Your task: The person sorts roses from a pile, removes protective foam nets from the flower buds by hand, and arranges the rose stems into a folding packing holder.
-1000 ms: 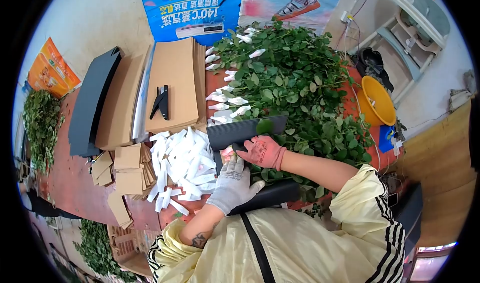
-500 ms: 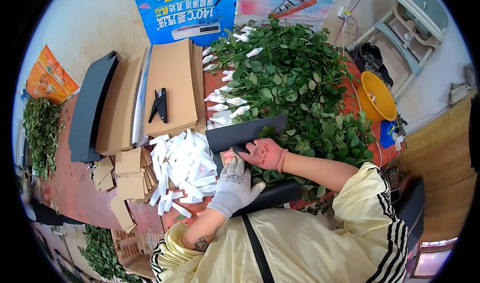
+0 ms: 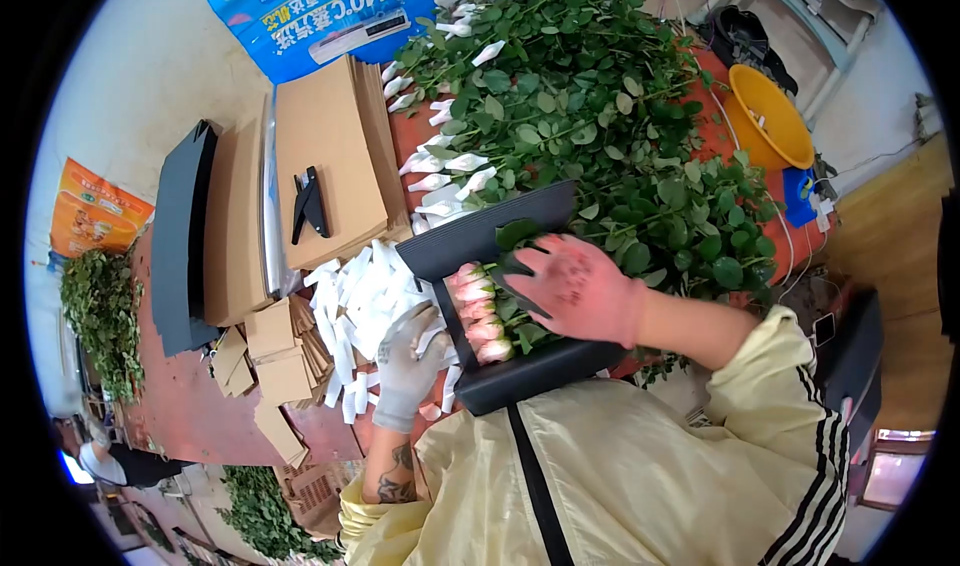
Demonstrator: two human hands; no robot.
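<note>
My left hand (image 3: pixel 408 366), in a pale grey glove, is at the right edge of a pile of white strips (image 3: pixel 365 301). Its fingers are curled in, and what they hold among the strips is unclear. Pink-and-cream roses (image 3: pixel 482 311) lie in a row in a black corrugated wrap (image 3: pixel 540 374), blooms to the left. My right hand (image 3: pixel 580 291), in a pink glove with dark fingertips, rests with fingers spread over the rose stems and leaves. Behind it rises the wrap's upper flap (image 3: pixel 490 228).
Leafy stems (image 3: pixel 590 116) with white-wrapped heads cover the table's back right. A black stapler (image 3: pixel 309 204) lies on brown cardboard sheets (image 3: pixel 335 146). Small cardboard pieces (image 3: pixel 283 351), black sheets (image 3: pixel 182 246) and a yellow basin (image 3: pixel 768 118) stand around. A person (image 3: pixel 110 461) is at far left.
My left hand has left the roses and moved left to the white strips, uncovering the row of blooms. My right hand has spread over the stems. The view has shifted and tilted.
</note>
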